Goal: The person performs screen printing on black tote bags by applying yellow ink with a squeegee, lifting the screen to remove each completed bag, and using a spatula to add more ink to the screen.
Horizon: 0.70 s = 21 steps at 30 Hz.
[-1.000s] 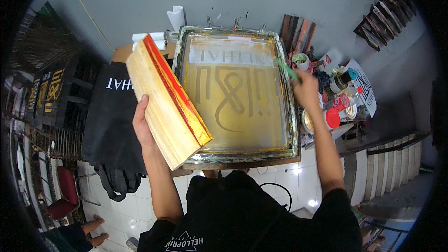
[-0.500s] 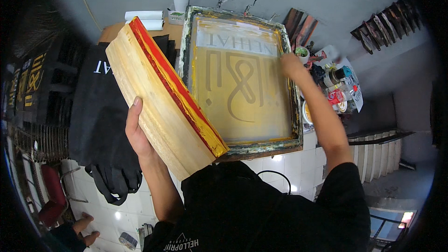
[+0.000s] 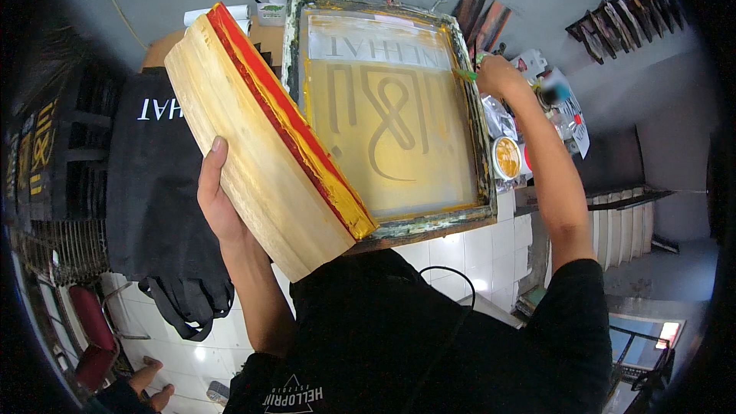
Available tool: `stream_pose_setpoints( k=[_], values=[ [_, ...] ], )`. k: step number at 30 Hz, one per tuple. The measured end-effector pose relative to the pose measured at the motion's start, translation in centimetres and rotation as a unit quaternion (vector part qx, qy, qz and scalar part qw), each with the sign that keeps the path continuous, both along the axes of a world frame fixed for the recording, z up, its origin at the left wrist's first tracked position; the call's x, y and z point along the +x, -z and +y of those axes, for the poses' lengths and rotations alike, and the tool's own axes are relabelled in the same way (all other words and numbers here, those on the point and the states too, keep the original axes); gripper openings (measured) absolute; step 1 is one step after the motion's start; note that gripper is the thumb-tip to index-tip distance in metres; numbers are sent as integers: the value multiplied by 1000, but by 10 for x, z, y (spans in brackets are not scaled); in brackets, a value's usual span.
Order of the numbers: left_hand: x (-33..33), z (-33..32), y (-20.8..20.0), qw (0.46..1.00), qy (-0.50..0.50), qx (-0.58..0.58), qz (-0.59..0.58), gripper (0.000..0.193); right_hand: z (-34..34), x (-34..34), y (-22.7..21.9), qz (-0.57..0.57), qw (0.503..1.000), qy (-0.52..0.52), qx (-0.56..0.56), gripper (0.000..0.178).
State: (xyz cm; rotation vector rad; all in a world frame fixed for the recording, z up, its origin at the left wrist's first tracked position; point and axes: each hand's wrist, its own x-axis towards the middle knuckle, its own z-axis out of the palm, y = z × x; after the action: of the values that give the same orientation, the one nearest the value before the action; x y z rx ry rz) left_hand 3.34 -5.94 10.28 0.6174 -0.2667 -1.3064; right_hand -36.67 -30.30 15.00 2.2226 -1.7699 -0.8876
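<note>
Squeegee (image 3: 261, 149), edged with yellow ink (image 3: 360, 221), tilts before the framed screen (image 3: 422, 138), left thumb and fingers clamped on it; a steady angle should spare the black bag (image 3: 146, 192). The right hand (image 3: 502, 78) grips a green tool (image 3: 465, 75). White lettering (image 3: 157, 110) marks bag and black shirt (image 3: 383, 322).

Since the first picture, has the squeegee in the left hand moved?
Yes, toward the near edge of the screen frame: the squeegee now overlaps that edge at its yellow-coated tip, which earlier stopped short of it.
</note>
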Motion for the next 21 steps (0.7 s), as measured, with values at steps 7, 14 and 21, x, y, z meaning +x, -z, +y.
stream_pose_setpoints(
  k=[7, 14, 21],
  values=[
    [-3, 3, -4, 1000, -1, 11, -20, 55, 52, 38, -34, -39, 998, 55, 1, 28],
    [-10, -2, -5, 999, 17, -9, -27, 57, 81, 20, -24, -16, 996, 86, 16, 61],
    [-22, -8, -4, 999, 27, 3, -40, 57, 118, 36, -52, 4, 985, 127, 119, 34]
  ],
)
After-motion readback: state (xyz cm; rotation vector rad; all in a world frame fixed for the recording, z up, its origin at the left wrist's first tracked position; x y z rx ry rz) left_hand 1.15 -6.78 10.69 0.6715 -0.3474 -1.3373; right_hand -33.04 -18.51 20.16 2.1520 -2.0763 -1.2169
